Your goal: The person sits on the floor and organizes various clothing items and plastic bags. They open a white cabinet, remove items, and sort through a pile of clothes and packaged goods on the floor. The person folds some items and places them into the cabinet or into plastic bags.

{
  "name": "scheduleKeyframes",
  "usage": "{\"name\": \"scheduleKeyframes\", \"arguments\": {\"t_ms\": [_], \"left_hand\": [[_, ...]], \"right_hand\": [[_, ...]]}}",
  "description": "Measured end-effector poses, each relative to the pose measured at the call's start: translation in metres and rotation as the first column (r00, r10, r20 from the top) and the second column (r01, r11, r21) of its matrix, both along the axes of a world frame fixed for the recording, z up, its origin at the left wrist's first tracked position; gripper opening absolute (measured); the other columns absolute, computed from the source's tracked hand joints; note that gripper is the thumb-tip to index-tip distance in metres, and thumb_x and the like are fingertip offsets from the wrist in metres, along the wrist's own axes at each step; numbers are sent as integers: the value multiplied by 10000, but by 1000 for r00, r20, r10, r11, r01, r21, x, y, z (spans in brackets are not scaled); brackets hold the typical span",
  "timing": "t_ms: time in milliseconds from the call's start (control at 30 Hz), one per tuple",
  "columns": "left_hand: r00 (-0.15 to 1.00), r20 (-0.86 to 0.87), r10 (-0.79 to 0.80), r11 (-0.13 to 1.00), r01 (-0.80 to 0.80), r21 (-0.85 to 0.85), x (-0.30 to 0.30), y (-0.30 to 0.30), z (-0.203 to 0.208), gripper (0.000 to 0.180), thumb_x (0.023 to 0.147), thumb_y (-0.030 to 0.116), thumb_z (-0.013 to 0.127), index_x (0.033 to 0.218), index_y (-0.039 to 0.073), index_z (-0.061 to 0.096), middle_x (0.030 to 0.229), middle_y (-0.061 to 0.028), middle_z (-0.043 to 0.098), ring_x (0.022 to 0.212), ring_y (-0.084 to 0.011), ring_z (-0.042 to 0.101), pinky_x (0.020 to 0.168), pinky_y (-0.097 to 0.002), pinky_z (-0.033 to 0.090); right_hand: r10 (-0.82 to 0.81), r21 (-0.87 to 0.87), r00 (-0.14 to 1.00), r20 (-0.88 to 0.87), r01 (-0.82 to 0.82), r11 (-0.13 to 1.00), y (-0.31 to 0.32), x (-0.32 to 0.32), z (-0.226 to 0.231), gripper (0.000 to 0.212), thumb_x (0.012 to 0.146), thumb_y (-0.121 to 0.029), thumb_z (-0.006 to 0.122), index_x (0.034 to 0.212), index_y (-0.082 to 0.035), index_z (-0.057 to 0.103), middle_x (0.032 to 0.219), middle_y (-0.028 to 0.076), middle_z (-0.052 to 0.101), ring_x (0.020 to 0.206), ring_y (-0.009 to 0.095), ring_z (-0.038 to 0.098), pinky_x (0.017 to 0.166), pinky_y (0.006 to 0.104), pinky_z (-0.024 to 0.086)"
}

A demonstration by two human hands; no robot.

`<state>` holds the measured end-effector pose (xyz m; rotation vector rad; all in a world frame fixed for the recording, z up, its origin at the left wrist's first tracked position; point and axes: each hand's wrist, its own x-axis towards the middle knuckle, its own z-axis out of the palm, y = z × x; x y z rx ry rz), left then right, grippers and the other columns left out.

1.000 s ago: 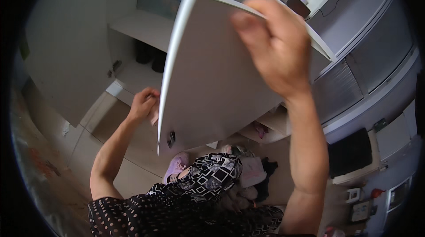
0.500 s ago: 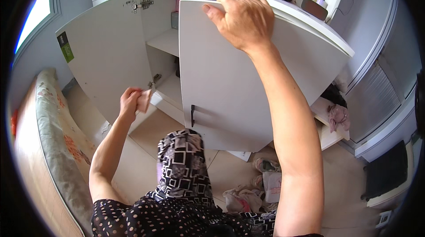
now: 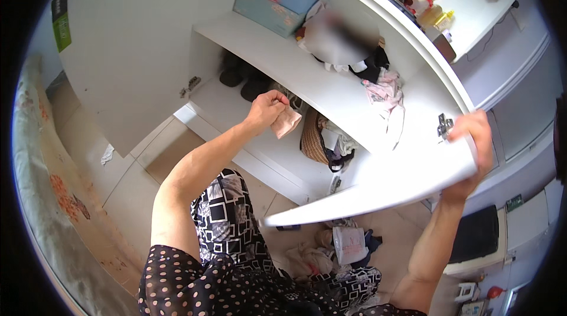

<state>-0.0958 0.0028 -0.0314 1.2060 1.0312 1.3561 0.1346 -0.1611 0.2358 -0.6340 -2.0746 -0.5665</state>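
My left hand [image 3: 266, 110] pinches a small folded pinkish cloth [image 3: 286, 123] in front of the open white cabinet's shelf [image 3: 331, 82]. With its fingers wrapped over the edge, my right hand [image 3: 477, 149] grips the right cabinet door [image 3: 378, 195], which stands swung out toward me. Boxes, among them a light-blue box [image 3: 267, 12], and a heap of clothes lie on the shelf; a pink-and-white garment [image 3: 385, 88] hangs over its edge. Below, dark shoes [image 3: 255, 87] and a woven basket [image 3: 314, 142] sit in the lower compartment. Part of the heap is blurred.
The left cabinet door [image 3: 130, 56] also stands open. A bed with a floral cover [image 3: 62, 198] runs along the left. Clothes [image 3: 310, 259] and a white packet [image 3: 349, 244] lie on the floor near my legs. Bottles and a red-lidded tub [image 3: 420, 0] stand on the top.
My right hand has swung the right door open, outward and to the right, baring the shelf and lower compartment. My left hand has moved right and toward the cabinet with the cloth.
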Motion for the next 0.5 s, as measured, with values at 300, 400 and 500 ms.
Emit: {"name": "scheduleKeyframes", "arguments": {"t_ms": [300,400,500], "left_hand": [[990,-142,0,992,19,128,29,53,6,129,773,71,520,859,17,600,782,-40,609,729,-111,554,664,-252,453],[984,-178,-14,971,56,234,61,89,23,150,788,71,521,907,19,597,827,-47,607,767,-121,565,698,-252,453],[946,-324,12,925,113,363,117,120,54,209,781,70,526,973,37,600,881,-77,613,811,-171,590,727,-277,458]], "right_hand": [[335,-395,940,-58,-330,857,-64,84,11,519,886,-569,220,667,-163,457,668,-10,479,655,101,418,887,368,274],[312,-514,930,-194,-367,775,-86,110,22,469,892,-535,278,685,-172,492,690,-17,509,676,83,455,949,379,241],[183,-562,939,-292,-323,762,-117,127,34,448,896,-516,296,697,-169,497,680,-17,521,672,86,472,944,382,237]]}}
